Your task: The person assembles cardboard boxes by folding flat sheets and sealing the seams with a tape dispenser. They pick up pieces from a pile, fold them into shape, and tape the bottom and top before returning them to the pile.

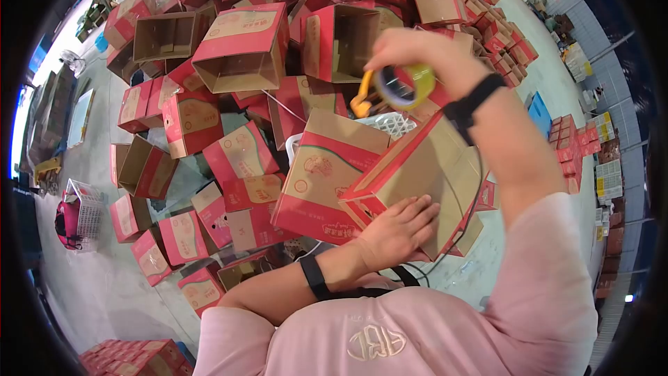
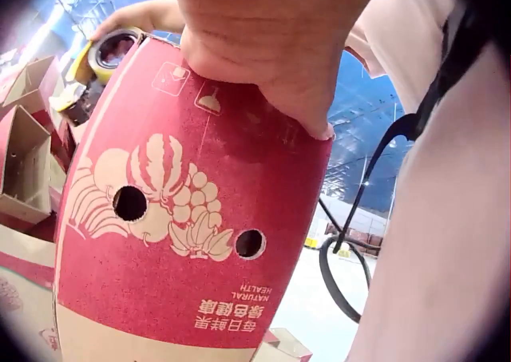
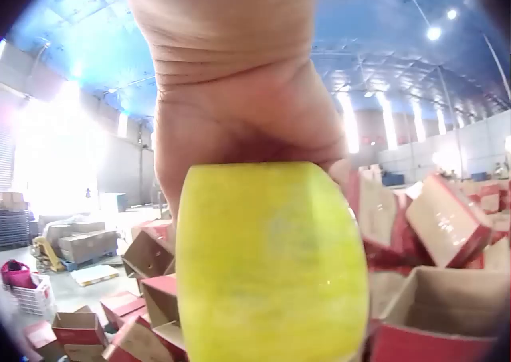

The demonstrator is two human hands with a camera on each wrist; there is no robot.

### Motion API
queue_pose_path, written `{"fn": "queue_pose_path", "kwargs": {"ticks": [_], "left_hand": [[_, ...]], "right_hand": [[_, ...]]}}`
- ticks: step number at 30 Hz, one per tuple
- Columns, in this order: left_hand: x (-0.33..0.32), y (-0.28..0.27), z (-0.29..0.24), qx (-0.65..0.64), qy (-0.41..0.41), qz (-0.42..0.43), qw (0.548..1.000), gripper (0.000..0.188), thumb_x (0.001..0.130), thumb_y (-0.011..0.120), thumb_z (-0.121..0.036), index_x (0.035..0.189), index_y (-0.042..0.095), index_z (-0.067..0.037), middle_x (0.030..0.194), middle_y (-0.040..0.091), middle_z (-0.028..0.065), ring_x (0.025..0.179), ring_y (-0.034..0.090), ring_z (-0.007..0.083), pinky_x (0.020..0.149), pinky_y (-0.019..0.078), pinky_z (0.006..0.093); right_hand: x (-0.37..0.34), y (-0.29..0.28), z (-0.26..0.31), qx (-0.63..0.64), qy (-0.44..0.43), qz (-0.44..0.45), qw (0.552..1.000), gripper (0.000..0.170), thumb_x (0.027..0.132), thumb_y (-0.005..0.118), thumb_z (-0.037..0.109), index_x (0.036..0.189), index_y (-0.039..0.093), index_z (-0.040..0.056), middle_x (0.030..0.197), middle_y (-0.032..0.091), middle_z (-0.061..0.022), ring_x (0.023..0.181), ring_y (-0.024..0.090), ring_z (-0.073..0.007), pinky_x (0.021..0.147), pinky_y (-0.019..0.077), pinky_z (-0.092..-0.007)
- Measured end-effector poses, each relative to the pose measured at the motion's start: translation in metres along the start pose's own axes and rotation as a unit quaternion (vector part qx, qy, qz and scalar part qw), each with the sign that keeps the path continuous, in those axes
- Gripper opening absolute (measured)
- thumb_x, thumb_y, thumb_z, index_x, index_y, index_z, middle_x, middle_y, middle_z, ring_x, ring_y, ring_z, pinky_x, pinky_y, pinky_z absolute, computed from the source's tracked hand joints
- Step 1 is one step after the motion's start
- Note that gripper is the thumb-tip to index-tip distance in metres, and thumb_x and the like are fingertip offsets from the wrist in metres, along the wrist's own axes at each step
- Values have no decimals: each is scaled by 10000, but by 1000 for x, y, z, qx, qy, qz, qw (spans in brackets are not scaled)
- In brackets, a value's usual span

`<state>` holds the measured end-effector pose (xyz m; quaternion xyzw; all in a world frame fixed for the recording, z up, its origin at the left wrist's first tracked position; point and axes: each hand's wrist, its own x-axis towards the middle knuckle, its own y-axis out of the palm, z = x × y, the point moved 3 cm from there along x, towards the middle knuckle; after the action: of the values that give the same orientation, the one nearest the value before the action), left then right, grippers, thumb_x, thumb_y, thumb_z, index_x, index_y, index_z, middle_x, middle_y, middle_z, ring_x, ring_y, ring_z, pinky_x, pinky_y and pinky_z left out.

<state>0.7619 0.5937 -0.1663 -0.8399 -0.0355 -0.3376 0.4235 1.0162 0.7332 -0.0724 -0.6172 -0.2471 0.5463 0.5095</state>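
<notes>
A tape dispenser with a yellow roll [image 1: 415, 88] is gripped by my right hand [image 1: 435, 56], raised above the far edge of a red and brown carton [image 1: 407, 174]. In the right wrist view the yellow roll [image 3: 273, 258] fills the lower middle, under the palm [image 3: 247, 118]. My left hand [image 1: 400, 233] rests flat on the carton's near side, fingers extended. The left wrist view shows the carton's red end panel [image 2: 184, 162] with two round holes and printed fruit, below my left hand [image 2: 263, 43].
Another carton [image 1: 323, 174] leans directly left of this one. Open cartons [image 1: 240, 45] are heaped ahead and to the left. A white basket [image 1: 393, 125] is partly hidden behind the cartons. At far left stands a white crate [image 1: 90, 216] beside a pink bag [image 1: 67, 221].
</notes>
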Motion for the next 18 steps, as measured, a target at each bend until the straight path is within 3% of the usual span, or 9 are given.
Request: {"fn": "queue_pose_path", "kwargs": {"ticks": [3,5,6,10,11,13,15,17,18], "left_hand": [[-1,-3,1,-28,-6,-12,1000,542,735,621,-355,1164,542,-34,1292,505,134,1238,456,308,1040,350,413],[-2,-2,3,-25,-13,-12,1000,528,733,608,-333,1162,543,-32,1285,513,121,1240,455,299,1037,352,406],[-3,0,2,-18,3,-4,1000,530,730,609,-335,1161,543,-33,1287,511,119,1242,452,298,1032,355,402],[5,4,7,6,5,7,1000,530,726,617,-334,1168,543,-51,1304,504,81,1243,449,271,1013,365,398],[8,5,9,38,11,8,999,546,719,634,-349,1175,543,-62,1308,503,69,1243,450,262,1009,365,401],[13,-1,7,-11,-19,20,1000,607,681,684,-415,1174,555,-85,1300,510,48,1236,458,248,998,371,409],[15,2,8,-3,-14,1,1000,672,624,730,-462,1165,568,-97,1291,515,41,1230,463,249,983,380,411],[17,7,7,6,-19,3,1000,670,622,735,-471,1155,577,-96,1291,516,35,1225,467,243,973,386,413],[19,8,3,5,-17,14,1000,668,628,737,-472,1156,577,-96,1302,510,39,1234,460,254,976,382,416]], "right_hand": [[26,45,52,-24,61,90,994,442,744,683,409,933,702,9,902,686,-160,805,652,-282,708,504,-380],[19,83,57,-109,79,244,961,499,734,679,429,1010,687,14,1014,677,-154,918,643,-297,778,499,-381],[-1,70,65,-149,63,241,957,521,740,666,430,1062,669,20,1062,665,-151,953,632,-285,809,490,-377],[-96,-23,33,-41,-21,162,986,371,796,627,357,845,667,-9,749,667,-106,671,638,-206,592,491,-342],[-141,-45,29,-11,-7,125,992,382,793,615,378,873,676,10,713,645,-155,635,629,-250,594,490,-403],[-244,-40,9,-18,-15,37,999,359,769,629,391,895,692,61,679,636,-148,639,632,-290,620,496,-409],[-326,14,1,-23,104,121,987,353,738,647,411,913,697,109,695,636,-159,694,635,-333,651,502,-420],[-374,117,-43,23,104,173,979,349,731,659,405,906,688,104,709,638,-168,743,637,-346,666,504,-434],[-368,160,-56,70,98,123,985,340,741,660,381,926,680,97,761,641,-174,749,636,-349,666,504,-438]]}}
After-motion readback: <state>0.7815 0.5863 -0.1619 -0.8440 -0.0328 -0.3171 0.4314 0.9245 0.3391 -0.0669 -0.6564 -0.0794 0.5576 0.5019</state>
